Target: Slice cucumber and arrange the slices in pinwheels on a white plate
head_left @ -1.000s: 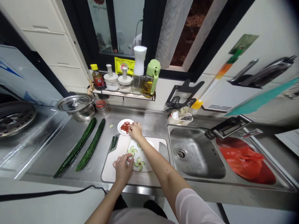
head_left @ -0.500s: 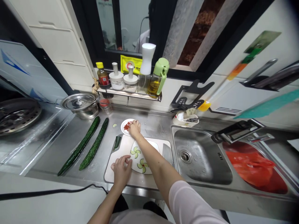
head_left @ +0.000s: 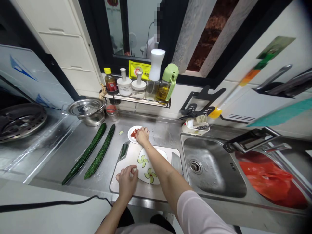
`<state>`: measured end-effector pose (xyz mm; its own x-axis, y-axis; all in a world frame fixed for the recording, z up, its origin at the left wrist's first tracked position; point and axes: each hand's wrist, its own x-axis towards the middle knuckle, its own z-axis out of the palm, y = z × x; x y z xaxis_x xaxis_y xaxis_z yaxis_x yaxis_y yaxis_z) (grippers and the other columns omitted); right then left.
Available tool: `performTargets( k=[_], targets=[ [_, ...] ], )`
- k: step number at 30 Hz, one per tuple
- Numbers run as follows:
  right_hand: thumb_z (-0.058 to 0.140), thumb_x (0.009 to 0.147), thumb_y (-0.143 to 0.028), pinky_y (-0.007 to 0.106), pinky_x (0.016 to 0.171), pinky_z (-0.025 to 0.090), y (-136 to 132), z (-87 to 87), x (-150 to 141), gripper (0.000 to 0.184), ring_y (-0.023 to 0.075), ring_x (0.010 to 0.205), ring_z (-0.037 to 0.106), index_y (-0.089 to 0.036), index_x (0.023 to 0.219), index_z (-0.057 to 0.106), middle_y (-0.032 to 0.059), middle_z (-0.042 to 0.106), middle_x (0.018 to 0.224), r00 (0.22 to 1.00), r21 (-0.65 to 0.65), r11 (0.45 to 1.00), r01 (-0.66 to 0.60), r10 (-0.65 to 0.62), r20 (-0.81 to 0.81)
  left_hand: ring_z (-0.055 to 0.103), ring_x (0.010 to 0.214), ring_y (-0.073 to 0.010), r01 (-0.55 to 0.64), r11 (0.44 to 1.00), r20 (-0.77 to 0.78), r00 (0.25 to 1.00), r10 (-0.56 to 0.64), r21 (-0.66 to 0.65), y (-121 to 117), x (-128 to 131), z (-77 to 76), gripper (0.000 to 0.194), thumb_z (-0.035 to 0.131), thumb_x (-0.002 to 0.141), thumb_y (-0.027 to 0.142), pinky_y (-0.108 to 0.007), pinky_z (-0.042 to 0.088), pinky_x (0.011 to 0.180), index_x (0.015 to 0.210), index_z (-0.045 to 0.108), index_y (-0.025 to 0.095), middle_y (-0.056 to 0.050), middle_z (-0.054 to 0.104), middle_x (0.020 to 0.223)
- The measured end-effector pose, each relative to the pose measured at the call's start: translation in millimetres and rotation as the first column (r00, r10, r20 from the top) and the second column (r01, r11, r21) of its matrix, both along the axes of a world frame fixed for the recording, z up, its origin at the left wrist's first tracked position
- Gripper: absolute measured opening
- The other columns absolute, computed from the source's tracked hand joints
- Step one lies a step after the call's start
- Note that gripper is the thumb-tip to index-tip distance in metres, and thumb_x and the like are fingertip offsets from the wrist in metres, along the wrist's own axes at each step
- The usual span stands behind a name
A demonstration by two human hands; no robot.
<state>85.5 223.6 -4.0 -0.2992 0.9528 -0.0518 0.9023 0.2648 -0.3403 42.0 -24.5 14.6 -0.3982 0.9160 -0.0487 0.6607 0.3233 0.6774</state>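
Note:
My right hand point(head_left: 143, 136) reaches over a small white dish point(head_left: 129, 138) of chopped red bits point(head_left: 135, 133). Its fingers are bunched together at the dish's right side, and whatever they hold is hidden. Beside a white plate point(head_left: 141, 178), my left hand point(head_left: 127, 182) has its thumb and forefinger at the left rim, the other fingers curled. Pale green slices form pinwheels point(head_left: 142, 161) on the plate; the nearer pinwheel point(head_left: 150, 175) has a red centre. The plate rests on a light cutting board point(head_left: 119, 177), partly covered by my right forearm.
A knife point(head_left: 176, 162) lies at the board's right, a dark green piece point(head_left: 123, 150) at its upper left. Two long cucumbers point(head_left: 85, 156) lie further left, near a lidded steel pot point(head_left: 91, 113). The sink point(head_left: 214, 169) is at right; a seasoning shelf point(head_left: 138, 100) hangs behind.
The whole view has shifted slightly down and right. Both hands stay in about the same places, the right at the red bits and the left at the plate's rim.

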Motion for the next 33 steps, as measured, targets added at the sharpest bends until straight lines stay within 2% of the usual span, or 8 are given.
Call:
performTargets(
  k=[7,11,14,19,23,25,27,33],
  targets=[
    [0.056,0.081,-0.021,0.040,0.090,0.025,2,-3.6,-3,0.017,0.0282,0.110,0.035,-0.018,0.083,0.072,0.0135,0.056,0.114,1.000,-0.002,1.000,0.022,-0.022,-0.021,0.059,0.086,-0.0217,-0.008,1.000,-0.017,1.000,0.008,0.013,-4,-4,1.7,0.024,0.051,0.085,0.034,-0.037,0.034,0.083,0.099,0.068,0.025,-0.002,0.067,0.079],
    [0.052,0.085,-0.023,0.038,0.089,0.028,1,-2.4,3,0.020,0.0273,0.109,0.036,-0.019,0.084,0.071,0.0120,0.056,0.114,0.988,-0.013,0.997,0.073,-0.074,-0.136,0.059,0.086,-0.0214,-0.007,1.000,-0.009,1.000,0.007,0.015,-4,-4,3.8,0.024,0.051,0.085,0.034,-0.038,0.033,0.084,0.099,0.068,0.024,-0.001,0.066,0.078],
    [0.050,0.087,-0.029,0.038,0.093,0.028,0,1.2,11,0.022,0.0261,0.110,0.039,-0.021,0.083,0.070,0.0079,0.057,0.115,0.949,-0.077,0.988,0.136,-0.152,-0.276,0.059,0.086,-0.0214,-0.001,1.000,0.003,1.000,0.001,0.019,-2,-2,4.8,0.024,0.050,0.086,0.034,-0.038,0.033,0.084,0.099,0.067,0.025,-0.001,0.066,0.077],
    [0.056,0.082,-0.034,0.040,0.101,0.028,-8,7.3,33,0.019,0.0227,0.108,0.049,-0.022,0.081,0.071,0.0033,0.065,0.103,0.764,-0.185,0.965,0.184,-0.259,-0.591,0.059,0.085,-0.0211,0.024,0.999,0.013,1.000,-0.024,0.030,3,4,6.2,0.023,0.051,0.086,0.033,-0.038,0.032,0.084,0.099,0.067,0.024,-0.002,0.067,0.079],
    [0.061,0.077,-0.036,0.036,0.100,0.035,-24,7.4,58,0.016,0.0202,0.101,0.056,-0.022,0.073,0.069,0.0023,0.068,0.090,0.573,-0.183,0.980,0.080,-0.195,-0.796,0.059,0.087,-0.0215,0.019,0.998,0.013,1.000,-0.020,0.055,7,10,7.3,0.022,0.052,0.086,0.033,-0.038,0.032,0.084,0.099,0.067,0.024,-0.001,0.067,0.079],
    [0.064,0.076,-0.037,0.037,0.100,0.036,-36,6.9,72,0.015,0.0198,0.100,0.058,-0.022,0.072,0.068,0.0026,0.068,0.092,0.530,-0.162,0.985,0.064,-0.171,-0.830,0.059,0.087,-0.0213,0.015,0.998,0.008,1.000,-0.016,0.066,10,12,7.6,0.020,0.053,0.086,0.032,-0.037,0.031,0.084,0.098,0.067,0.024,-0.001,0.066,0.079],
    [0.066,0.075,-0.037,0.039,0.103,0.034,-49,7.1,84,0.015,0.0198,0.102,0.057,-0.023,0.072,0.068,0.0029,0.067,0.095,0.549,-0.142,0.987,0.069,-0.157,-0.821,0.058,0.086,-0.0209,0.015,0.997,0.007,1.000,-0.016,0.072,13,13,7.3,0.019,0.053,0.086,0.031,-0.037,0.031,0.084,0.096,0.067,0.023,-0.001,0.066,0.078],
    [0.065,0.079,-0.033,0.045,0.106,0.025,-89,9.3,110,0.012,0.0210,0.112,0.052,-0.023,0.075,0.070,0.0032,0.064,0.099,0.727,-0.125,0.988,0.089,-0.150,-0.670,0.058,0.087,-0.0208,0.022,0.998,-0.005,1.000,-0.021,0.055,24,12,2.1,0.019,0.055,0.085,0.031,-0.036,0.030,0.081,0.097,0.067,0.024,-0.001,0.066,0.079]
  ],
)
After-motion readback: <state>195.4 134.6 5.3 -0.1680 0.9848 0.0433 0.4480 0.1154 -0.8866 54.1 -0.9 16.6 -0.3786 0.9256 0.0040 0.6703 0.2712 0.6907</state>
